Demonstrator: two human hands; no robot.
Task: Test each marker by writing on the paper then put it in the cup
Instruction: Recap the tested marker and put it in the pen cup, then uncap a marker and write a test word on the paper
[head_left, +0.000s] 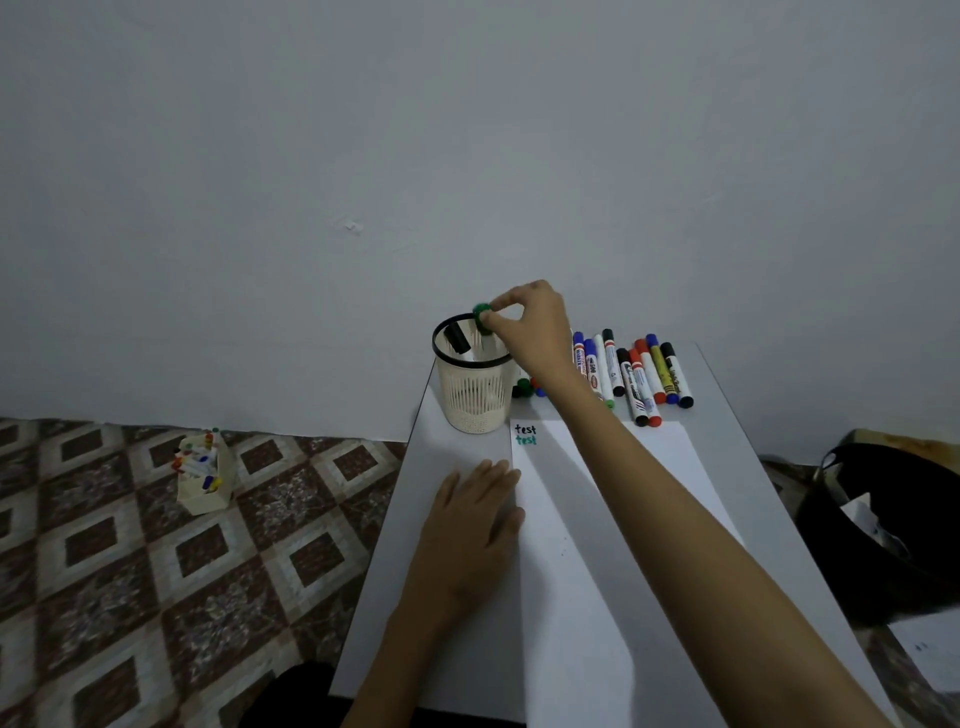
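Note:
My right hand (530, 327) pinches the green cap end of a green marker (483, 317), which stands upright inside the cream mesh cup (474, 395). A black-capped marker (457, 338) leans in the cup too. The white paper (571, 545) lies on the table with "test" written in black and again in green near its top left corner. My left hand (472, 525) lies flat on the table with its fingers on the paper's left edge. Several capped markers (639, 374) lie in a row behind the paper.
The small grey table (447, 623) stands against a white wall. A few more markers (527, 388) lie just right of the cup. On the patterned floor at left sits a cream box of markers (202, 475). A black bin (883, 525) stands at right.

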